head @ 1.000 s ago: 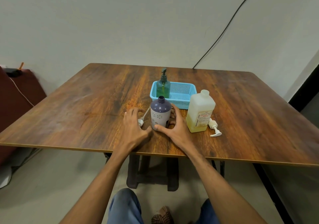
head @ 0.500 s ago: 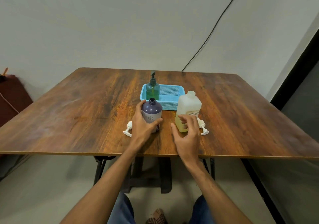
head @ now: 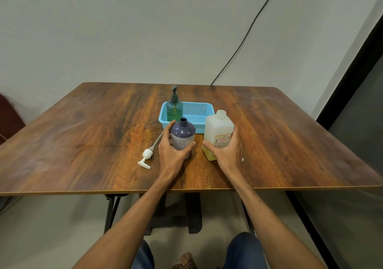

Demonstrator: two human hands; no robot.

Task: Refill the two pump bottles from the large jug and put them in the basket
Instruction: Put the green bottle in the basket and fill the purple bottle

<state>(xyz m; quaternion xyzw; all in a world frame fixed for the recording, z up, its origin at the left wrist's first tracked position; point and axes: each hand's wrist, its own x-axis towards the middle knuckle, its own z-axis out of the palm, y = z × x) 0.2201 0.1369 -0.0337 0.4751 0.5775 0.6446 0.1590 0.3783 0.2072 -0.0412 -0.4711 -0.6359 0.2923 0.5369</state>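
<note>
A purple pump bottle stands uncapped on the wooden table, and my left hand grips its body. Its white pump head lies on the table to the left. My right hand holds the large translucent jug, which stands upright with yellowish liquid low inside and no cap. A green pump bottle with its pump on stands in the left end of the blue basket behind them.
A small white piece, mostly hidden behind my right hand, lies on the table. A black cable runs up the wall. A dark frame stands at the right, and my knees show below the table edge.
My left hand took over the purple bottle from my right. My right hand moved right and closed round the jug. The camera view shifted.
</note>
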